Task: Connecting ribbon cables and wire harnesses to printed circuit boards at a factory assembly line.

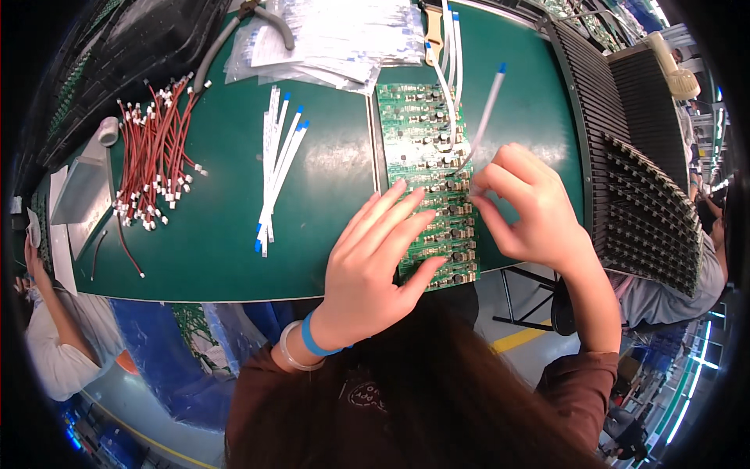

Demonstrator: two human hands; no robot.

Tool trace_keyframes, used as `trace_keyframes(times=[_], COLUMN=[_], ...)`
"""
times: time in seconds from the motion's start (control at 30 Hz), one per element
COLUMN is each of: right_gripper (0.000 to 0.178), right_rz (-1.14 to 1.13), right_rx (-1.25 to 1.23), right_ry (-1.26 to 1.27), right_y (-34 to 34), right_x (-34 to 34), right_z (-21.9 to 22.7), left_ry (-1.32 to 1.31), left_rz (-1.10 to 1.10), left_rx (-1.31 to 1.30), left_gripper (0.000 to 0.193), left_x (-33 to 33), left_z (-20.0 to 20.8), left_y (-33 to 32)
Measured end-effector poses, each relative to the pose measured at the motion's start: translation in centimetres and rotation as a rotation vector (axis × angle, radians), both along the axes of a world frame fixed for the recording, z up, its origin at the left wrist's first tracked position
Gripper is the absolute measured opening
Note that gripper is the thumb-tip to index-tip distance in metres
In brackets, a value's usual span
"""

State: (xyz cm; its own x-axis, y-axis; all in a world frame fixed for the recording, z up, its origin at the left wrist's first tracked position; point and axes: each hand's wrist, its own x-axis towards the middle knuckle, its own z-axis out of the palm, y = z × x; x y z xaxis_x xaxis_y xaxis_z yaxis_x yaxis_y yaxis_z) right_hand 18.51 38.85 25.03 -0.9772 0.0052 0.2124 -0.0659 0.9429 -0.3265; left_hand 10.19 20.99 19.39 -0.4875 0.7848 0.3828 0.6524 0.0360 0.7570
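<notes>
Left hand lies flat, fingers spread, pressing down the green circuit board on the desk. Right hand has its grip pinched on a flat ribbon cable at the board's right edge.

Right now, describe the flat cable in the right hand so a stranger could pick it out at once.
Start at the green mat and find the long green circuit board running down its middle. Over the board's right edge, the right hand pinches one white flat cable that slants up to a blue tip. Unlike the loose cables lying left of the board, it is lifted and held.
</notes>
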Motion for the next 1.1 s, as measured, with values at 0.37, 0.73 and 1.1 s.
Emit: trace_keyframes(times=[0.37,0.73,1.1], right_gripper=[0.015,0.015,0.015], right_rz=[0.152,0.226,0.334], right_rx=[0.125,0.117,0.101], right_ry=[-0.074,-0.155,-0.184], right_y=[0.3,0.5,0.7], right_x=[-1.2,-1.7,-2.6], right_z=[-0.5,-0.2,-0.2], left_ry=[0.006,0.042,0.071], left_rz=[0.011,-0.125,-0.174], left_rx=[-0.025,-0.109,-0.142], left_gripper=[0.038,0.064,0.068], left_x=[0.0,-0.4,-0.5], left_z=[-0.2,0.2,0.3], left_y=[0.2,-0.3,-0.5])
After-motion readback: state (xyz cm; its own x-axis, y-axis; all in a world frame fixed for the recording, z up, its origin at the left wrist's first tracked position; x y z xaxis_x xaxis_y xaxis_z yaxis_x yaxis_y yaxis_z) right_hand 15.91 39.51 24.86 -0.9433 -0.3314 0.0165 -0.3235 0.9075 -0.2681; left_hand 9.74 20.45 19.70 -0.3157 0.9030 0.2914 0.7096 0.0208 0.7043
